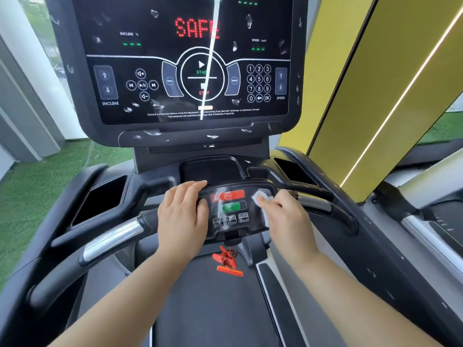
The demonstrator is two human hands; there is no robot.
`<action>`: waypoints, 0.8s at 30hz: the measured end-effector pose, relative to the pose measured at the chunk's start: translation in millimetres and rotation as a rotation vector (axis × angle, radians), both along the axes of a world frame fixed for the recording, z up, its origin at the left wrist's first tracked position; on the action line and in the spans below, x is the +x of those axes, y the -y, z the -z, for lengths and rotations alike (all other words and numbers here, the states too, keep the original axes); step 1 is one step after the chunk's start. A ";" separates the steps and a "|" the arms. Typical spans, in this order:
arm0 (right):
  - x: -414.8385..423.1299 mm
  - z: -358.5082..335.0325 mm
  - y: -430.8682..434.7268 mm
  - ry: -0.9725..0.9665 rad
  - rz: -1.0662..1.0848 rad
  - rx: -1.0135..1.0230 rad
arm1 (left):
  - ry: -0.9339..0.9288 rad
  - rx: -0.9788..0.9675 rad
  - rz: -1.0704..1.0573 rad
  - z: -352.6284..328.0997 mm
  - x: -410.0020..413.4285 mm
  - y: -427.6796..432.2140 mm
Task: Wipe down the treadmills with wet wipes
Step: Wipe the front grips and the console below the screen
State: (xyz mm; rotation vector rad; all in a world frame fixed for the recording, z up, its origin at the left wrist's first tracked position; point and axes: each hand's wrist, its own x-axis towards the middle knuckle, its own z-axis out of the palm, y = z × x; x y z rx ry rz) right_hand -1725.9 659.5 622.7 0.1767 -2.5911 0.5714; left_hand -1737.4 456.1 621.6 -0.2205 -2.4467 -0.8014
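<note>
I stand on a black treadmill whose big console [190, 58] shows "SAFE" in red. Below it sits a small button panel [229, 209] with a red stop button, a green button and speed keys. My left hand [183, 216] lies flat with straight fingers over the panel's left end. My right hand [283, 216] pinches a white wet wipe [260, 196] and presses it against the panel's right side. Wet streaks show on the panel.
Chrome-sleeved handlebars [112, 239] curve out on both sides. A red safety clip [228, 261] hangs under the panel above the belt [215, 309]. Cup holders flank the console post. A yellow pillar [375, 96] stands on the right, green turf on the left, another treadmill at far right.
</note>
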 end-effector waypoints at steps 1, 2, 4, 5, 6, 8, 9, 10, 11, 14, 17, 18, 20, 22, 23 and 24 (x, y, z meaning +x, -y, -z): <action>-0.6 -5.1 0.3 0.008 -0.040 0.000 | 0.004 -0.003 -0.001 0.1 0.0 0.5; -1.7 -12.0 -0.8 0.008 -0.037 -0.029 | 0.010 -0.008 0.000 0.8 -0.1 1.2; -9.3 -29.1 -5.2 0.044 -0.078 -0.117 | 0.020 -0.023 -0.002 2.3 0.2 3.1; -13.1 -30.4 -8.0 0.053 -0.105 -0.115 | 0.024 -0.030 -0.003 2.3 0.3 3.5; -14.0 -27.4 -10.0 0.045 -0.082 -0.124 | 0.023 -0.037 -0.002 2.1 0.4 3.5; -5.0 -17.7 -13.0 -0.033 -0.046 -0.038 | 0.015 -0.040 0.005 2.2 0.5 3.3; 3.2 -13.7 -11.2 -0.047 -0.044 -0.012 | 0.012 -0.037 0.009 2.3 0.4 3.1; 9.9 -6.1 -11.0 -0.084 -0.085 0.006 | 0.010 -0.034 0.011 2.5 0.6 3.0; 14.7 -1.2 -14.7 -0.122 -0.122 0.071 | 0.008 -0.033 0.010 2.7 0.8 2.9; 9.5 5.2 -22.3 -0.204 -0.156 0.153 | -0.009 -0.051 0.007 3.1 0.2 2.2; 7.6 6.5 -16.1 -0.164 -0.070 0.009 | -0.018 -0.061 0.010 3.1 -0.2 2.5; 9.8 10.4 -12.8 -0.158 -0.039 -0.057 | -0.019 -0.060 0.012 3.1 -0.3 2.5; 19.9 21.9 -5.0 -0.178 0.002 -0.075 | -0.025 -0.061 0.009 3.8 -0.1 2.4; 29.8 32.5 2.6 -0.183 -0.004 -0.038 | -0.032 -0.061 0.007 3.8 0.2 2.0; 32.0 33.9 6.5 -0.180 -0.017 -0.046 | -0.033 -0.062 0.008 3.6 0.3 1.8; 31.0 32.9 8.9 -0.194 -0.030 -0.047 | -0.034 -0.063 0.007 3.5 0.4 1.6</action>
